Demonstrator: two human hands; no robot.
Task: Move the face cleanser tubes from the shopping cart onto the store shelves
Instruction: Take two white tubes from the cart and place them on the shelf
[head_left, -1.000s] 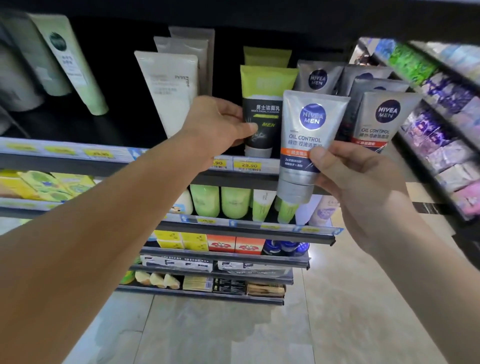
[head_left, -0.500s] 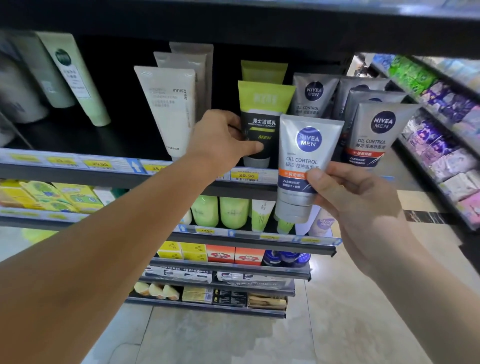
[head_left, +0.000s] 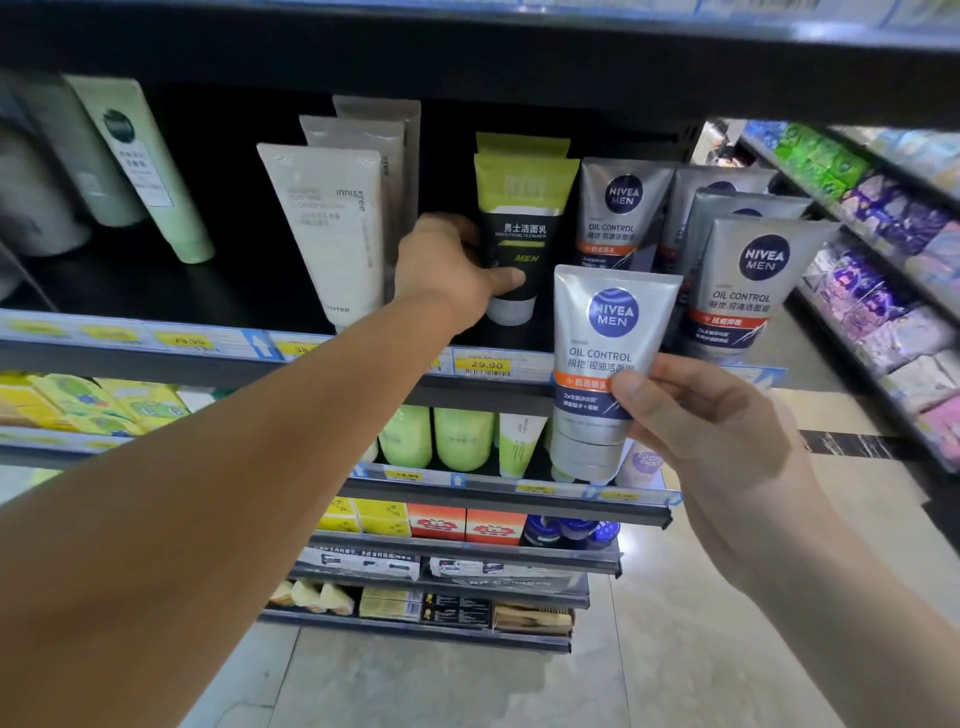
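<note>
My left hand (head_left: 451, 270) reaches onto the top black shelf (head_left: 156, 291) and grips the lower part of a green-and-black men's cleanser tube (head_left: 519, 228) standing cap down. My right hand (head_left: 711, 436) holds a silver Nivea Men oil-control tube (head_left: 608, 358) upright, cap down, in front of the shelf's price rail, below the row of matching silver tubes (head_left: 748, 291). A second green-and-black tube stands behind the gripped one. The shopping cart is out of view.
White Innisfree tubes (head_left: 332, 228) stand left of my left hand, pale green tubes (head_left: 145, 161) further left. Lower shelves (head_left: 498, 499) carry green bottles, boxes and small items. Another aisle rack (head_left: 883, 291) of packets runs along the right. Tiled floor lies below.
My right hand has lowered the silver tube slightly, away from the shelf row. My left hand has pushed further in and closed round the green-and-black tube's base.
</note>
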